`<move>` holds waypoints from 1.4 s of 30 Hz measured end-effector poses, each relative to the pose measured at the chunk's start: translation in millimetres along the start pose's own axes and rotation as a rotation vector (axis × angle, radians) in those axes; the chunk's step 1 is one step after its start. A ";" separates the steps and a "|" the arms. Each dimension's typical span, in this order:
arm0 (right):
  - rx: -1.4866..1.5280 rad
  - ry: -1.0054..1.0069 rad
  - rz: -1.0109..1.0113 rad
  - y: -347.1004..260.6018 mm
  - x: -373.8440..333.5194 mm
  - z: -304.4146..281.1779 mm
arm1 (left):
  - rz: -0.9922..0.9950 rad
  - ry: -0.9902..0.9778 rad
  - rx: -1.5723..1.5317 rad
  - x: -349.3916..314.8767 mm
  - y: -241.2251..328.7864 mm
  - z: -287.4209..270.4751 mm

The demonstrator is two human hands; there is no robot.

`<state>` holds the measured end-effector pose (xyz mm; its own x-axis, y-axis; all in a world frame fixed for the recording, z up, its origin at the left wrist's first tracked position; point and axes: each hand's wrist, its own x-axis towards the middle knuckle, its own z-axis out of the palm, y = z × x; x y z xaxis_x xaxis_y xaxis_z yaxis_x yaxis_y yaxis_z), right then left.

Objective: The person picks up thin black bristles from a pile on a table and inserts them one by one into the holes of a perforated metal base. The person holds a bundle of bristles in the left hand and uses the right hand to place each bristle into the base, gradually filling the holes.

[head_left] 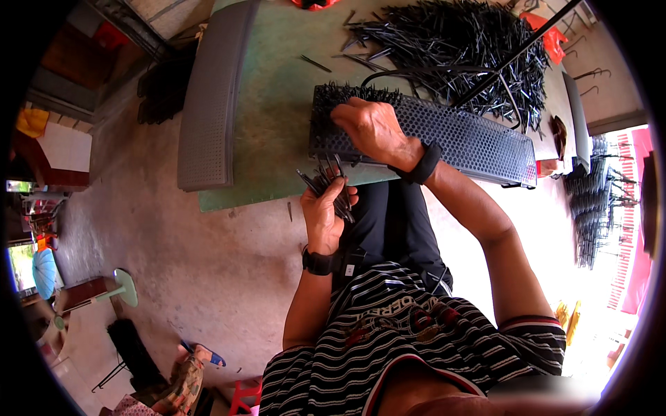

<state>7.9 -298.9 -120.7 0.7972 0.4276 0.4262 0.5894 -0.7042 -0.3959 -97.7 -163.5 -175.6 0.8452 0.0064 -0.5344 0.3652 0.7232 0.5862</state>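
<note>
Nearest of all, the black-and-white striped shirt fills the lower part of the view, dark trousers stretching out beyond it. Now the left hand, wrapped in a black wrist band, and it's closed firmly around a bundle of slim, dark, pointed rods fanning out past the thumb, just in front of the tabletop's near edge. The two hands are apart, and here's the right hand, a little farther out, fingers curled down over the left end of a long black block with a honeycomb of round holes; its fingertips are hidden, so whether they pinch a rod, I cannot tell. Dark rods already bristle upright at that end, while the holes to the right show bare. All this sits on a worn green tabletop, a long grey perforated panel lying at its left. Beyond the block, a big tangled heap of glossy black rods sprawls across the far side.
</note>
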 end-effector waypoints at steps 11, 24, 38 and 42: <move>0.191 0.013 0.357 -7.7 -22.3 -6.2 | -0.016 0.012 -0.017 0.2 -1.0 2.1; 0.001 -0.051 0.145 1.5 -5.4 8.5 | -0.019 0.056 -0.011 -1.9 1.0 2.1; 0.700 -0.149 0.601 -11.4 -34.0 -2.0 | 0.004 -0.026 0.065 3.3 -0.7 7.4; 0.650 0.196 0.476 -21.7 -26.7 -5.9 | 0.099 0.001 0.108 1.0 -2.4 4.9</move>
<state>-27.0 -298.3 -118.7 0.9787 0.0180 0.2044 0.2007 -0.2911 -0.9354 -95.8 -168.6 -174.5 0.8789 0.0752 -0.4710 0.3196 0.6403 0.6985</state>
